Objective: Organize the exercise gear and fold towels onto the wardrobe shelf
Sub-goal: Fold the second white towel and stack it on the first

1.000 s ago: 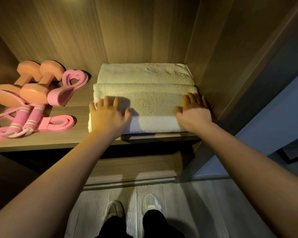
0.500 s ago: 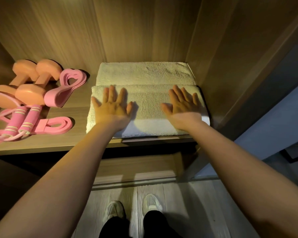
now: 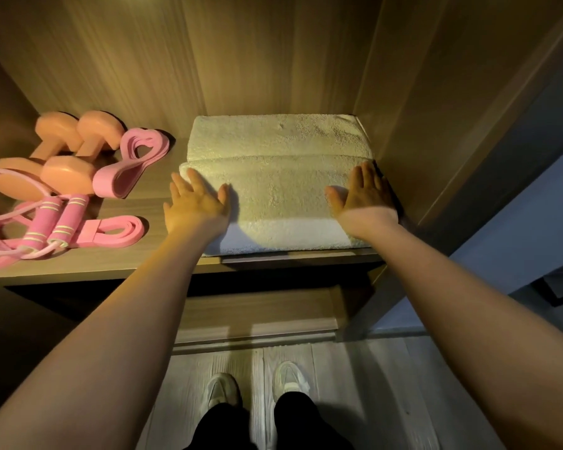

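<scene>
On the wardrobe shelf, two folded towels are laid at the right end, the front towel touching the back towel. The left hand and right hand are pressed flat, fingers straight, on the front towel's two ends; nothing is gripped. Its front edge is seen right at the shelf lip, so it could be dragged off if the hands are withdrawn carelessly. The pink bands close by could be nudged.
</scene>
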Tool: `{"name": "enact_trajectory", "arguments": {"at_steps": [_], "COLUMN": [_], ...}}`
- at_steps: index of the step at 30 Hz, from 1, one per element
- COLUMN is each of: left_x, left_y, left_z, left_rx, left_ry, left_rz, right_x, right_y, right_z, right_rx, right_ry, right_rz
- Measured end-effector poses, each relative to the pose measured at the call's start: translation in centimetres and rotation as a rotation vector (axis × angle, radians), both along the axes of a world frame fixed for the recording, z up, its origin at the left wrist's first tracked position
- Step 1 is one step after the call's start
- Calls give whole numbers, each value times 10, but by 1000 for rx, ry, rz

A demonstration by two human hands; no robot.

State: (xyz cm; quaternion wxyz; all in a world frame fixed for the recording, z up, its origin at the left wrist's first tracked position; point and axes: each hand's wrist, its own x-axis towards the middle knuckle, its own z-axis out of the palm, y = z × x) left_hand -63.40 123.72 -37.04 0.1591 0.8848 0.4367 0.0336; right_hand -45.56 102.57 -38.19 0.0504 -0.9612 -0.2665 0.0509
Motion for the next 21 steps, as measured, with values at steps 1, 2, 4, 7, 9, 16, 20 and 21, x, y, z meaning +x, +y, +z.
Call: {"name": "enact_trajectory", "arguments": {"at_steps": [1,2,4,7,9,16,20,21], "left_x": [-1,-3,-4,-4,-1,9,8,3], "left_y": [-2,-3,-6,-9,-19,-37,-34,-29], "left_z": [-1,-1,-2,2,2,-15,-14,-14], "left_rx": [12,32,103,341,437,342,329,326], "left_ry": [-21,-43,-72,-9,-42,45,57,76], "left_rz": [-5,-9,-19,-130,-323,-451,-461,-450], "right_x": [0,-1,-1,-1,-11,-33,-26,-25], "right_y": [0,-1,-4,-4,2,13,8,4], "right_z": [1,1,2,9,9,-8,-6,-5], "right_rx": [-3,-6,-18,-61,-24,11,-39,-50], "right_ry": [5,4,4,-39,-129,-122,-105,-93], "right_rz": [7,14,22,35,113,218,241,234]}}
